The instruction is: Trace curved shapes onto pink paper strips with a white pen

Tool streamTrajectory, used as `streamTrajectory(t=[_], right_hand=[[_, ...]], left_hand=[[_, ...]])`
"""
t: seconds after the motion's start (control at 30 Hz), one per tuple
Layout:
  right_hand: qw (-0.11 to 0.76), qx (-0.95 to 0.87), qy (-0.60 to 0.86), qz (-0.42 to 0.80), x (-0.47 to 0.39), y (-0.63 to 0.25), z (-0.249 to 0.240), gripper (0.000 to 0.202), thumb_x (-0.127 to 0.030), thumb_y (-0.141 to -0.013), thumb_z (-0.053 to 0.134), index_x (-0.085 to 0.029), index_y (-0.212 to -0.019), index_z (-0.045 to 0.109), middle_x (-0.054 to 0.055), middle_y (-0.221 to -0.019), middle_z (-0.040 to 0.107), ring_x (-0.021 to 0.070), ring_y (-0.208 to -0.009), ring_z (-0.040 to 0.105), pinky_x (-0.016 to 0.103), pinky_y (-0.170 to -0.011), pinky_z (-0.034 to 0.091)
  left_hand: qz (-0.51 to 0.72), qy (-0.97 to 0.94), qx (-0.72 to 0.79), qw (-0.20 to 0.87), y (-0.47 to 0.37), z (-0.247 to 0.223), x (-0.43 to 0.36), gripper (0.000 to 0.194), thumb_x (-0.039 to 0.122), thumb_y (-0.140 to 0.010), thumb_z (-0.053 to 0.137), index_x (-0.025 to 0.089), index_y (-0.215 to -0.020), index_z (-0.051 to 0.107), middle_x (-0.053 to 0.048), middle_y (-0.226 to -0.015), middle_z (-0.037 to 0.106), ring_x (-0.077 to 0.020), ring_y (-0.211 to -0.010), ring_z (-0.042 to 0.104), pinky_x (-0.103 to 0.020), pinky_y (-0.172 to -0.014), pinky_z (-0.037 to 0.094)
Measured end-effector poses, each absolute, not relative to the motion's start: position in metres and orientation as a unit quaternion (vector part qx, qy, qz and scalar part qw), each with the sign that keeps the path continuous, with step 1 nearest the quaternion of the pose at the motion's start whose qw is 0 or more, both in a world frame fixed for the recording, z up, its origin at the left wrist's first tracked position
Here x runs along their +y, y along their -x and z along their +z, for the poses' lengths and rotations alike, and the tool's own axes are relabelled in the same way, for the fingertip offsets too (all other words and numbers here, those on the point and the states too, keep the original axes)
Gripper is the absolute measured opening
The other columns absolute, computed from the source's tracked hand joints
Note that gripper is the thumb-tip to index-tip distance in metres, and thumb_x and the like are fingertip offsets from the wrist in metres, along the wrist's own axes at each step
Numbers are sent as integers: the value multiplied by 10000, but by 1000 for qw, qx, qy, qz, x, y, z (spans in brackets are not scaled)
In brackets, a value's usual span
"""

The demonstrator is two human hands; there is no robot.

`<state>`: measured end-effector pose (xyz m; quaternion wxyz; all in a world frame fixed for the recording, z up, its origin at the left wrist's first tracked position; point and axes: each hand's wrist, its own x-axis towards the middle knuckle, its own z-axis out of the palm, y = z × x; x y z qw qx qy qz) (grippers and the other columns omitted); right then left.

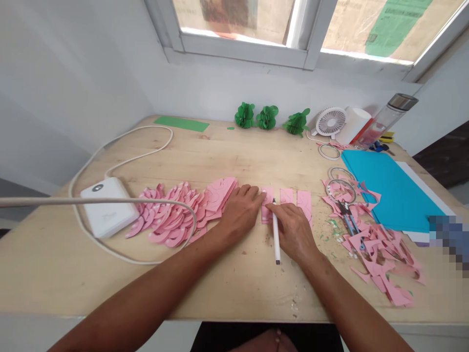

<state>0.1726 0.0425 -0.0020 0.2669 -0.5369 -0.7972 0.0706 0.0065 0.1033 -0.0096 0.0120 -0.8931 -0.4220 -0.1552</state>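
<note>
My left hand (pixel 240 208) rests on the table with its fingers bent together, their tips at the left edge of a small pink paper piece (pixel 267 192). My right hand (pixel 295 227) is closed around a white pen (pixel 276 242), whose dark tip points away from me over that same piece. Faint curved lines show on the paper. Two more pink paper pieces, a middle one (pixel 286 194) and a right one (pixel 304 198), lie beside it, partly behind my right hand. Left of my left hand spreads a pile of cut pink paper shapes (pixel 179 215).
A white power bank (pixel 108 208) and looping cable lie left. Pink scraps (pixel 384 254), scissors (pixel 350 220) and tape rolls (pixel 340 190) lie right, near blue sheets (pixel 388 190). Green paper flowers (pixel 267 117), a small fan (pixel 330 121) and a bottle (pixel 384 122) stand behind.
</note>
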Motion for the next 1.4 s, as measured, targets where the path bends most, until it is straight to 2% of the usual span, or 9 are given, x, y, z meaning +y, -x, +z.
streamTrajectory(t=[1.4], right_hand=[[242,-808,535,56,42,-173,0,383,-79,-830,512,-199,-1182,604,91,-1015,688,243,-959,568,371,-805,423]], left_hand=[[-147,894,-423,21,-6,-10,100,268,100,-890,437,169,-1116,563,-95,-1088,594,-264,-1060,491,-398,-865,418]])
